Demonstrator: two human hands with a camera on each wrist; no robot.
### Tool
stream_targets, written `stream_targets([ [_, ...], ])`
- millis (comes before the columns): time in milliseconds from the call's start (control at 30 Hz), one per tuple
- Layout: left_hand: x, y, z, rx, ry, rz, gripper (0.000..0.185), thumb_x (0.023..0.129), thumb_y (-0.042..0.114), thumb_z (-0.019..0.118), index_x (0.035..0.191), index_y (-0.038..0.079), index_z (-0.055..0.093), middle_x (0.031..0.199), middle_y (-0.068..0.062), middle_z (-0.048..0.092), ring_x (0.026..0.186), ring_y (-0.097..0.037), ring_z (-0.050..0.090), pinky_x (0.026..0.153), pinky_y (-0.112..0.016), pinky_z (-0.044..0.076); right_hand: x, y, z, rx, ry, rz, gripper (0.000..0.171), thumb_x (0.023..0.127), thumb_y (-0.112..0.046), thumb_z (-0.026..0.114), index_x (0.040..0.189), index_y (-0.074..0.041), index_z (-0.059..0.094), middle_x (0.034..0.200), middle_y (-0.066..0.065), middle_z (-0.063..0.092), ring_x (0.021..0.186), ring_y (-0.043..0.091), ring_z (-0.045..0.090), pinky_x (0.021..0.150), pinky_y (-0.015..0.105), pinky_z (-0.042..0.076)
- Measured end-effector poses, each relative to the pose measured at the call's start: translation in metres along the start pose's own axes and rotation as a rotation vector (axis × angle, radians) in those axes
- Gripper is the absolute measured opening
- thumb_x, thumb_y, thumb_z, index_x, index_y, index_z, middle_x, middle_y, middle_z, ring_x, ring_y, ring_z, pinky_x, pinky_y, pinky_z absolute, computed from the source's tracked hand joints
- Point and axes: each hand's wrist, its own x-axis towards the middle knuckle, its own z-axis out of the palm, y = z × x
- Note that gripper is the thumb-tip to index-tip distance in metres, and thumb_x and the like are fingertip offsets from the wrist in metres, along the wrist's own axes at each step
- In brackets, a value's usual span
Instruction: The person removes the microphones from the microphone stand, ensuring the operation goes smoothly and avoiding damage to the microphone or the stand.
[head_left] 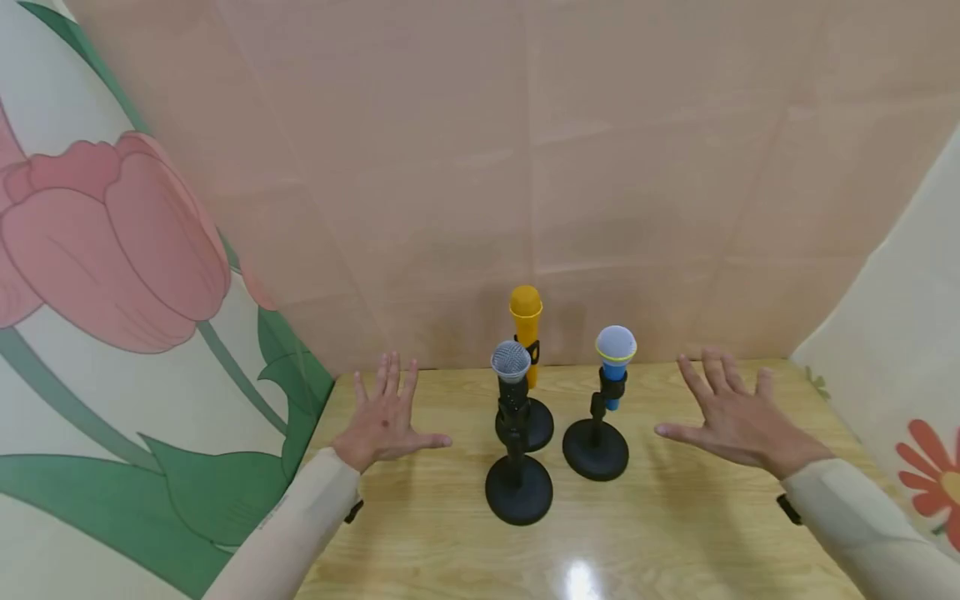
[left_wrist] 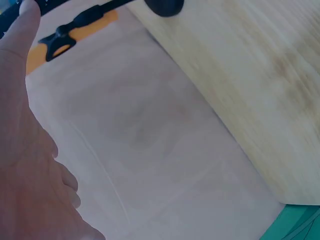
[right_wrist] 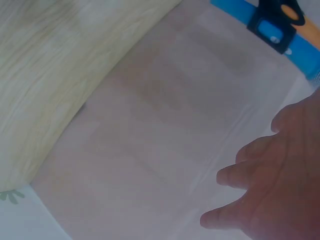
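Three microphones on black round-based stands are grouped on a wooden table. The black microphone with a silver mesh head (head_left: 512, 362) stands nearest. Behind it rises a yellow microphone (head_left: 527, 310), and a blue microphone with a pale head (head_left: 616, 347) tilts in its clip to the right. My left hand (head_left: 384, 421) is held over the table left of the group, fingers spread, holding nothing. On the other side my right hand (head_left: 738, 412) is likewise spread and holds nothing, nearest the blue microphone. In the right wrist view the blue microphone's body (right_wrist: 272, 32) shows beyond my fingers.
The light wooden table (head_left: 435, 533) ends at a pinkish-beige sheet (head_left: 450, 208) hanging behind it. A panel with a large pink tulip (head_left: 112, 242) borders the left. To the right is a white panel with a red flower (head_left: 930, 467).
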Motion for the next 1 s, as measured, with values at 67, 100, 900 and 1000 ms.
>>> stream_targets([
  [67,0.0,0.001,0.0,0.002,0.003,0.001,0.13,0.073,0.088,0.055,0.16,0.006,0.002,0.162,-0.026,-0.007,0.15,-0.041,-0.006,0.11,-0.074,0.001,0.002,-0.004,0.0,0.012,0.003,-0.007,0.111,0.089,-0.07,0.056,0.159,-0.002,0.005,0.158,0.038,0.001,0.142,0.06,0.006,0.096,0.085,0.0],
  [100,0.0,0.001,-0.001,0.002,0.003,0.002,0.13,0.073,0.088,0.055,0.16,0.007,0.002,0.162,-0.026,-0.007,0.15,-0.041,-0.007,0.11,-0.074,0.001,0.002,-0.006,0.0,0.019,0.002,-0.009,0.111,0.089,-0.07,0.056,0.159,-0.001,0.005,0.158,0.038,0.001,0.142,0.059,0.004,0.096,0.085,-0.001],
  [900,-0.001,0.025,0.002,-0.085,0.003,0.041,0.13,0.076,0.087,0.053,0.159,0.002,0.0,0.162,-0.024,-0.01,0.15,-0.04,-0.006,0.113,-0.07,-0.002,0.005,-0.043,-0.007,0.138,-0.053,-0.064,0.112,0.089,-0.069,0.058,0.153,0.013,0.014,0.158,0.036,0.012,0.143,0.054,0.017,0.107,0.075,0.009],
  [1000,-0.001,0.028,0.003,-0.111,0.009,0.058,0.129,0.077,0.085,0.056,0.159,0.002,0.001,0.162,-0.025,-0.009,0.15,-0.041,-0.006,0.113,-0.069,-0.002,0.005,-0.045,-0.009,0.165,-0.06,-0.086,0.109,0.09,-0.066,0.059,0.151,0.015,0.019,0.157,0.036,0.017,0.144,0.052,0.019,0.109,0.073,0.012],
])
